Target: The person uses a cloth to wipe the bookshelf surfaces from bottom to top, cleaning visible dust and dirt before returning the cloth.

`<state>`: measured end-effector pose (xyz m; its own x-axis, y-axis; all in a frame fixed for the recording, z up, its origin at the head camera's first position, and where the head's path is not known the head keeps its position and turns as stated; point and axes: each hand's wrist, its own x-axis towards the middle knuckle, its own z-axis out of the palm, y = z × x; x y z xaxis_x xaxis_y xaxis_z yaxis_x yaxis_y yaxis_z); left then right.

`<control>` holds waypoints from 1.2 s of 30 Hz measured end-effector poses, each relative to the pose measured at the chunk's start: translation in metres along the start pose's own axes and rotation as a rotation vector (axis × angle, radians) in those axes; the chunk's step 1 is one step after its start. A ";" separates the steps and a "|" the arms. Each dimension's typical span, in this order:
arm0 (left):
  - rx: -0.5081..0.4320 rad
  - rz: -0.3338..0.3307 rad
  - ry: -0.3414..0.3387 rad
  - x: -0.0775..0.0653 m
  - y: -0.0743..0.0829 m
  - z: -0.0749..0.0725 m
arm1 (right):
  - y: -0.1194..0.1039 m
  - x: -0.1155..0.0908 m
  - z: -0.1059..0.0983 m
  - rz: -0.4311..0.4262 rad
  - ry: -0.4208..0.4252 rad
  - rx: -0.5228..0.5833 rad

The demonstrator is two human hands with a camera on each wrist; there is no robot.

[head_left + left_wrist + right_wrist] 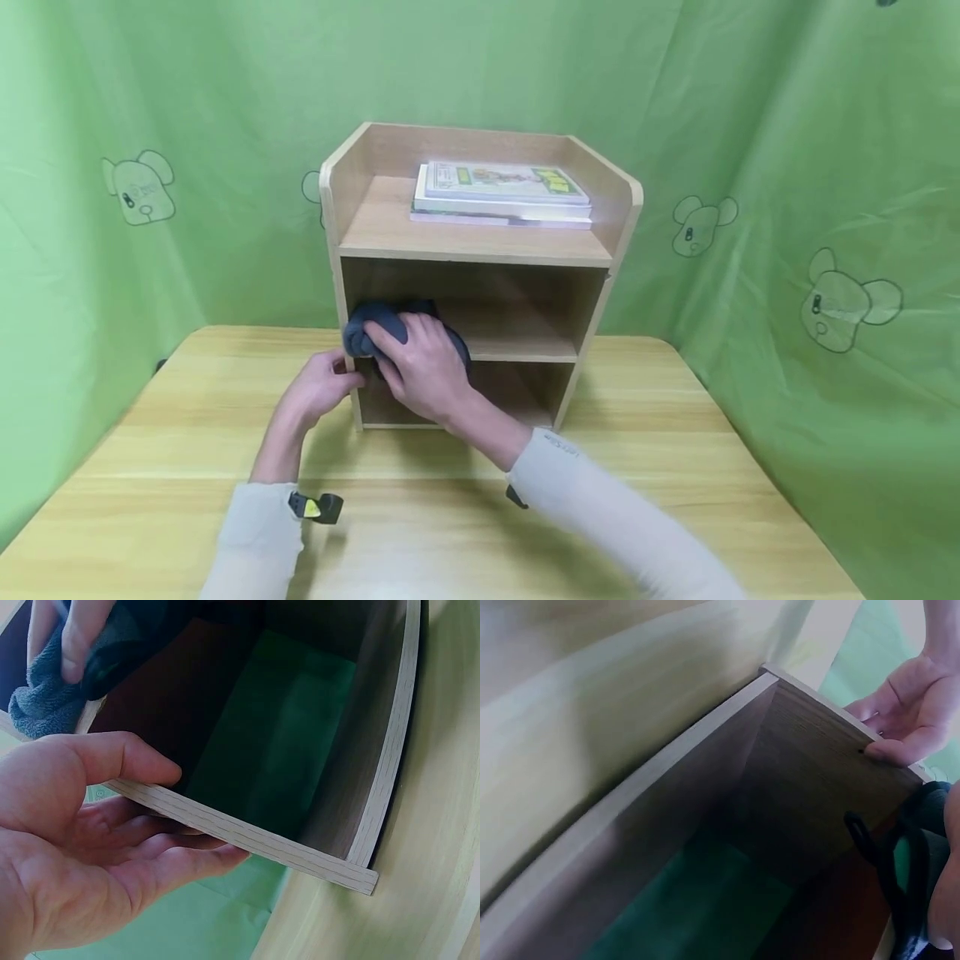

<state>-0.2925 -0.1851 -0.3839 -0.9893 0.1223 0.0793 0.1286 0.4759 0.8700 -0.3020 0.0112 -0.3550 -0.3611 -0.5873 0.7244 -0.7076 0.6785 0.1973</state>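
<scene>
Cabinet [480, 256] stands toward the far edge of the table [645, 475], about midway between its left and right edges, open front facing the person. Books [501, 198] lie stacked on its top board, nearer the right edge.

Cloth [360, 337], dark blue, is bunched at the front left corner of the middle shelf [521, 343], lapping over the front edge; a dark loop of it hangs lower in the right wrist view.

Right hand [426, 367]: reaches across to that corner, fingers bent over the cloth, a full grip on it. Left hand [318, 387]: narrow grip on the front edge of the left panel [262, 841], below the middle shelf, thumb inside and fingers outside.

Step in hand, my reading: wiping the shelf's front left corner, left hand steadying the cabinet. Stroke direction: cannot tell.

Next move, as judged: calls for firm pressure with the cloth along the shelf's front edge toward its right corner, the panel braced so the cabinet does not slide on the table. Loose cloth could snag on the edge.
</scene>
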 end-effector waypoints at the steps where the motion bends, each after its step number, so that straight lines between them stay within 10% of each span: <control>1: -0.003 0.000 -0.005 0.000 0.000 0.000 | 0.000 0.000 0.001 0.008 0.023 0.009; 22: -0.013 -0.025 -0.014 -0.001 -0.003 0.000 | -0.001 0.047 -0.020 0.216 0.247 0.251; 36: -0.015 -0.015 -0.011 -0.002 0.002 -0.001 | -0.009 0.029 -0.012 0.141 0.188 0.206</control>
<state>-0.2907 -0.1856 -0.3821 -0.9903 0.1247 0.0612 0.1128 0.4648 0.8782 -0.2988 -0.0072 -0.3282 -0.3594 -0.3888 0.8483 -0.7736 0.6326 -0.0379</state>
